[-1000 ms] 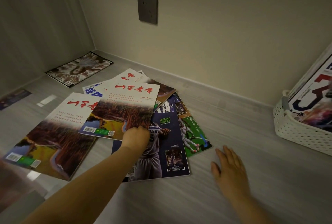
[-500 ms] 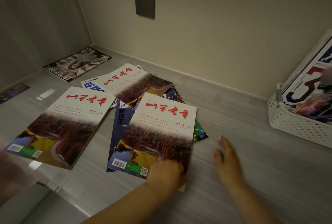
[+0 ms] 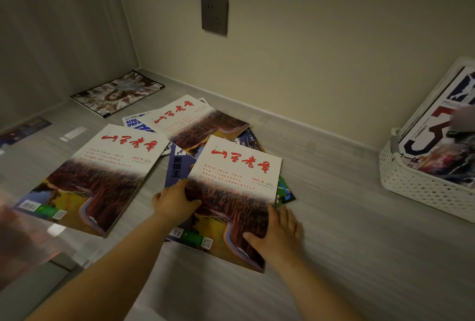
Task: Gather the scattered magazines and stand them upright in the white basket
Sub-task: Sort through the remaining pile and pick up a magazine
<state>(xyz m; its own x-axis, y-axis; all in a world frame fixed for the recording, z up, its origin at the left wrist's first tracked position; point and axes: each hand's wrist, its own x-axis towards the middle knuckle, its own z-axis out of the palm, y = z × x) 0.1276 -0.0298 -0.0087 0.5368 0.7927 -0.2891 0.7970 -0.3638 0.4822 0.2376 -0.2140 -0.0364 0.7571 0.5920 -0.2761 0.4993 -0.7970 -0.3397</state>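
A magazine with red script and a reddish landscape cover [image 3: 231, 192] lies on top of the pile in the middle of the grey surface. My left hand [image 3: 174, 199] grips its left edge and my right hand [image 3: 277, 233] holds its right edge, thumb on the cover. Two like copies lie nearby, one at the left [image 3: 87, 179] and one behind [image 3: 195, 122]. Blue [image 3: 177, 163] and green [image 3: 284, 192] magazines show underneath. A dark-covered magazine [image 3: 118, 91] lies in the far left corner. The white basket [image 3: 421, 189] at the right holds magazines leaning upright [image 3: 442, 140].
A wall with a dark socket plate [image 3: 214, 14] runs behind the surface, and a side wall closes the left. A small dark booklet [image 3: 23, 130] lies at the far left. The front edge of the surface [image 3: 84, 264] drops off at the lower left.
My left hand dragged the red-script magazine off the pile toward me, then shifted to its left edge. My right hand moved from the bare surface onto the magazine's right edge.
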